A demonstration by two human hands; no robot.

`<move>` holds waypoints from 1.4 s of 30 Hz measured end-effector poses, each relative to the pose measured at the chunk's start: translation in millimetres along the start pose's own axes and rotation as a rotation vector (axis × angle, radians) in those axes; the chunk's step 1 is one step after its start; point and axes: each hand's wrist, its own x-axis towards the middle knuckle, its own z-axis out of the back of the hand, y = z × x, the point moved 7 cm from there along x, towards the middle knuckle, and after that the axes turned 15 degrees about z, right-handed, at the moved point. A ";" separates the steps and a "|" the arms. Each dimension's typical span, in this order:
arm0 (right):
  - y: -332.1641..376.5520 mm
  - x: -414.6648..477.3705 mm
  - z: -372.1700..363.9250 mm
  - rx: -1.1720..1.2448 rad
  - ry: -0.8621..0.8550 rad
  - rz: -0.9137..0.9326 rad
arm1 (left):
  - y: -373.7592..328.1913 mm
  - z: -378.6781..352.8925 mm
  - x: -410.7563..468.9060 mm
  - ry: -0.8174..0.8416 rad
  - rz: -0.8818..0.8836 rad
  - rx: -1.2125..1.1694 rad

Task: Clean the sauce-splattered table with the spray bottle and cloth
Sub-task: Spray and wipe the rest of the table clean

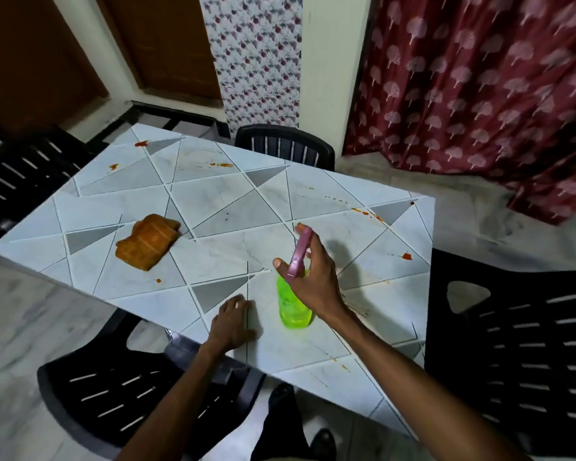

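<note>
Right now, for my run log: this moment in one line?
right hand holds spray bottle; left hand rests on table; cloth untouched

You had black slatted plastic chairs around you: a far chair and a right chair. Behind them hung a dark red curtain with pale tree prints, next to a flowered wall panel and what seemed to be brown doors. The floor was pale and marble-like.

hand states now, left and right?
Left hand: open, resting on the table.
Right hand: holding the spray bottle by its neck.
</note>
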 end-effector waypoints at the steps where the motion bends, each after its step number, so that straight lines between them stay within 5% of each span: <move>1: -1.5 2.3 -2.3 0.011 0.003 -0.034 | -2.1 4.2 3.7 0.001 0.010 -0.052; 9: -51.1 75.8 -24.7 0.169 -0.057 -0.314 | -20.9 66.5 75.9 -0.148 -0.005 -0.411; 15: -89.5 131.5 -78.4 0.297 0.130 -0.566 | -21.4 104.9 148.6 -0.149 0.034 -0.300; 24: -134.9 201.6 -144.7 0.366 0.052 -0.737 | -22.2 132.9 218.8 -0.267 -0.066 -0.190; 42: -214.3 179.1 -31.4 0.384 -0.298 -0.940 | -148.1 117.5 255.8 -0.176 -0.295 -0.046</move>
